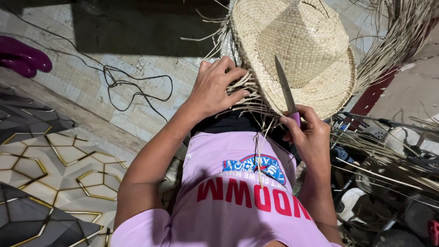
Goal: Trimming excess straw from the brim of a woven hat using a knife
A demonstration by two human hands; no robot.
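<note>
Straw hat (302, 45) resting on lap, far centre of view, crown up, loose unwoven strands (244, 98) trailing from near-left brim. Left hand (215, 89) spread flat on those strands, fingers partly curled, pressing them down rather than gripping. Right hand (308, 135) closed around pink handle of knife (286, 91), blade pointing away, lying across brim. Black cable (132, 84) coiled on tiled floor at left; purple boots (23, 57) far left; pile of straw (398, 36) far right.
</note>
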